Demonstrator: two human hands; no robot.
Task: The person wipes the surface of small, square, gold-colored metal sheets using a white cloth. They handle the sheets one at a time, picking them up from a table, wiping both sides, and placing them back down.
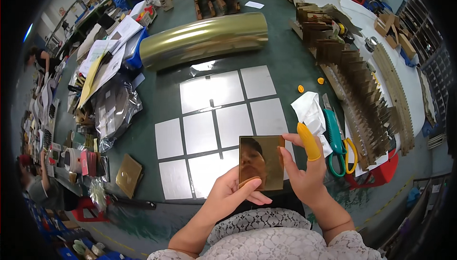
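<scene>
A small brown-gold mirrored plate (272, 170) is held up in front of me, over the table's near edge. My left hand (232, 194) grips its lower left corner, thumb across the front and the other fingers behind. At the right edge, the thumb and a fingertip of my right hand (307, 176) close on the plate. A yellow finger cot (309, 142) covers one raised finger of that hand. Beyond the plate, several pale rectangular sheets (200, 131) lie in rows with dark gaps between them, partly hidden by the plate and my hands.
A shiny gold film roll (204, 38) lies across the green table (281, 22). Right: white cloth (308, 110), teal-handled cutter (333, 134), yellow-handled scissors (351, 153), slotted racks of brown plates (354, 86). Left: a brown plate stack (128, 175), plastic bags (114, 110), papers (102, 60).
</scene>
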